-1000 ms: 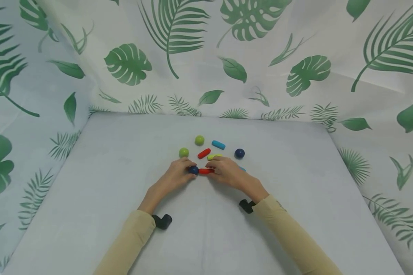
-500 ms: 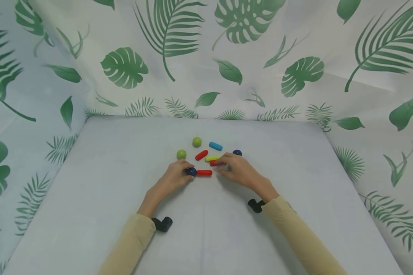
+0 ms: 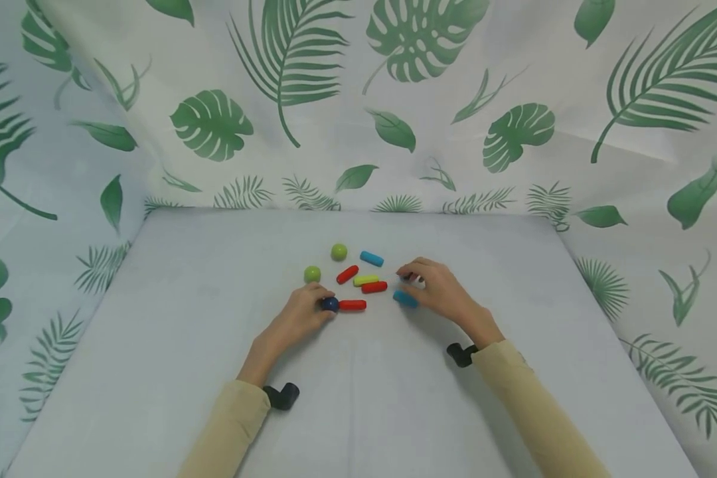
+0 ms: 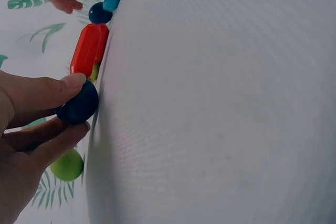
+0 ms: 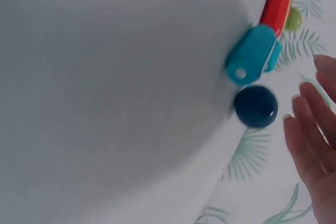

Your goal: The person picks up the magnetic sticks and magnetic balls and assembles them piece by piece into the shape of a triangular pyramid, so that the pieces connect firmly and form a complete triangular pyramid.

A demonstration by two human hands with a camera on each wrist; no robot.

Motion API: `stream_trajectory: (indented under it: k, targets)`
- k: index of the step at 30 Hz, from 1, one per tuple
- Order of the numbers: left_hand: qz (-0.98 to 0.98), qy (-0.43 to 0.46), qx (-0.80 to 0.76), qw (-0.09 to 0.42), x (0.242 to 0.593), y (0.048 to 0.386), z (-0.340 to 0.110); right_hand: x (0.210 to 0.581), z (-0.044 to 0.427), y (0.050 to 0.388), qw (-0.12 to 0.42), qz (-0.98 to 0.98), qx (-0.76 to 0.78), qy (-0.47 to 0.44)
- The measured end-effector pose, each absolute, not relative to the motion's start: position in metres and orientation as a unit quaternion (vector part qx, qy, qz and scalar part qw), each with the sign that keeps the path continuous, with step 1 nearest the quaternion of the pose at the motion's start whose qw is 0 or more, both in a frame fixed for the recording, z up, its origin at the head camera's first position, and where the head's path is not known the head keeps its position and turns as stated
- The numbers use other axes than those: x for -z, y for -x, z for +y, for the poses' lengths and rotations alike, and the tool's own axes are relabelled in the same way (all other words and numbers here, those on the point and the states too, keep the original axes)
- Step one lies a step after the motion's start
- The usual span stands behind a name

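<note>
My left hand (image 3: 295, 320) pinches a dark blue ball (image 4: 81, 103) between thumb and fingers, on the table. One end of a red rod (image 3: 352, 305) touches that ball or lies right beside it. My right hand (image 3: 448, 292) hovers over the right side of the group, fingers loosely bent and holding nothing. Beneath it lie a blue rod (image 3: 405, 299) and a second dark blue ball (image 5: 256, 106), mostly hidden by the fingers in the head view. In the right wrist view a gap shows between fingertips and ball.
Behind the hands lie two more red rods (image 3: 374, 287) (image 3: 347, 274), a yellow-green rod (image 3: 366, 281), another blue rod (image 3: 372, 258) and two green balls (image 3: 338, 251) (image 3: 312, 273). A leaf-patterned cloth (image 3: 328, 153) rises behind the white table (image 3: 352, 398).
My right hand has left the red rod beside the held ball and moved right, over the blue rod and second dark blue ball. My left hand keeps its pinch. The head view has shifted slightly.
</note>
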State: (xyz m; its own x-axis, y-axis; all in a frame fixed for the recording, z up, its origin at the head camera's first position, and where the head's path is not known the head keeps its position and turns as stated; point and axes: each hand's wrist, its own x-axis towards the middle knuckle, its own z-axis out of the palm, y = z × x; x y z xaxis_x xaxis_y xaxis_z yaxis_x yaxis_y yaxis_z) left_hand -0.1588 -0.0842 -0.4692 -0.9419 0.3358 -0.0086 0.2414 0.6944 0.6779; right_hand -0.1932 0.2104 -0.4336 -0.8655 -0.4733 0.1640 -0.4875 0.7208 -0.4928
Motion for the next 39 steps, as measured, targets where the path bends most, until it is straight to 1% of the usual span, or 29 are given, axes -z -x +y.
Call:
stream_trajectory:
  k: [8,13,25,39]
  targets:
    - [0.921,-0.146,-0.354,0.073,0.469,0.16,-0.084,0.437,0.225,0.201,0.067,-0.929,-0.272,-0.243]
    - [0.92,-0.147,-0.356,0.073,0.467,0.16,-0.084,0.443,0.229,0.209,0.077,-0.929,-0.273,-0.237]
    - [0.92,-0.149,-0.356,0.071,0.468,0.16,-0.084,0.454,0.228,0.222,0.007,-0.934,-0.284,-0.219]
    - [0.916,-0.15,-0.364,0.076,0.468,0.162,-0.085,0.456,0.225,0.223,-0.008,-0.933,-0.289,-0.216]
